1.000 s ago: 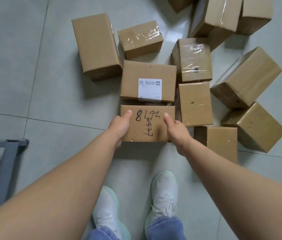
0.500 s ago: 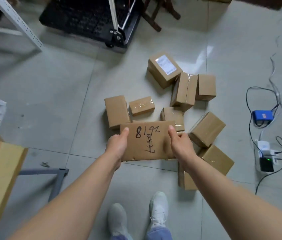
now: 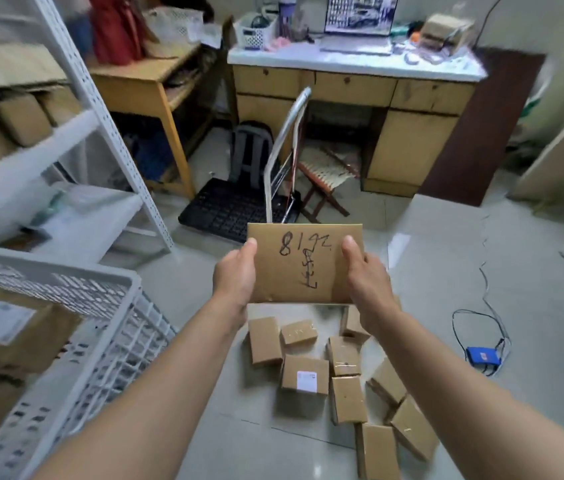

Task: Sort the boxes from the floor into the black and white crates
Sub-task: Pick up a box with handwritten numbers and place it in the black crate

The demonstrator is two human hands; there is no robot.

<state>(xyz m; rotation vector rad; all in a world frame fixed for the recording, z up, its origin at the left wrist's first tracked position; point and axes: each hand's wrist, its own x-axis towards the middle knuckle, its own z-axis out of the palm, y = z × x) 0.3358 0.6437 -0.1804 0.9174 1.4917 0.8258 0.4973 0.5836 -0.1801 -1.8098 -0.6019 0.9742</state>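
I hold a flat brown cardboard box (image 3: 303,263) with black handwriting on top, out in front of me at about waist height. My left hand (image 3: 233,277) grips its left edge and my right hand (image 3: 363,277) grips its right edge. Below it, several brown boxes (image 3: 344,398) lie scattered on the tiled floor, one with a white label (image 3: 304,375). A white lattice crate (image 3: 100,317) stands at my left with labelled boxes inside. No black crate is visible.
White metal shelving (image 3: 79,81) with cardboard boxes rises at the left. A black platform trolley (image 3: 235,207) with a steel handle stands ahead, beside a folding stool (image 3: 325,174) and wooden desks. Cables and a blue device (image 3: 483,355) lie on the floor at right.
I have lifted the handwritten box off the floor pile, and my view has risen from the floor to the room. The other boxes stay on the floor.
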